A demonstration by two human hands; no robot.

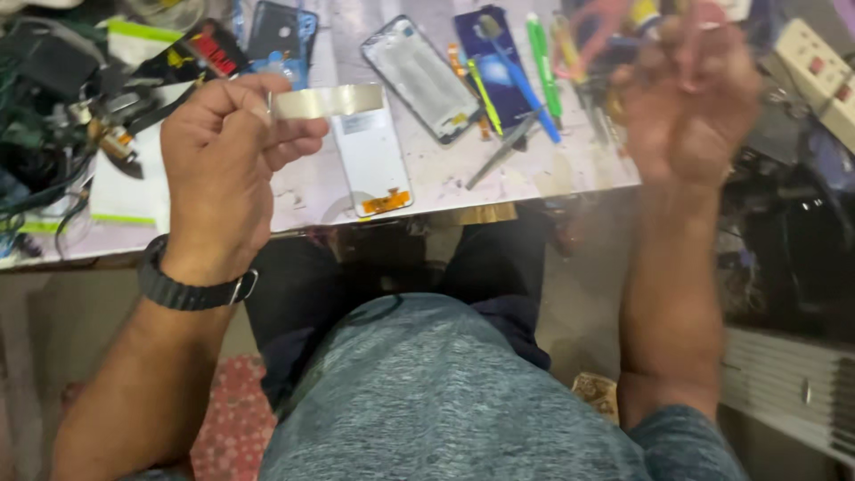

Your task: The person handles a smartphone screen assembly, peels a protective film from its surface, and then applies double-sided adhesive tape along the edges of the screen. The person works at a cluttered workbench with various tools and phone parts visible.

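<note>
Left hand (223, 169) pinches a thin silvery strip (328, 101) above white phone panel (372, 160) on tabletop (570, 169); right hand (690, 93) blurred, raised, grip can't tell.

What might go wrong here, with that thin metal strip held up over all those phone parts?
1. The left hand pinches the metal strip only at one end, so it might slip and fall on the white phone screen panel below.
2. That panel lies close to the table edge; a nudge could push it off.
3. The right hand is blurred above the scattered tools, so it may knock some.
</note>
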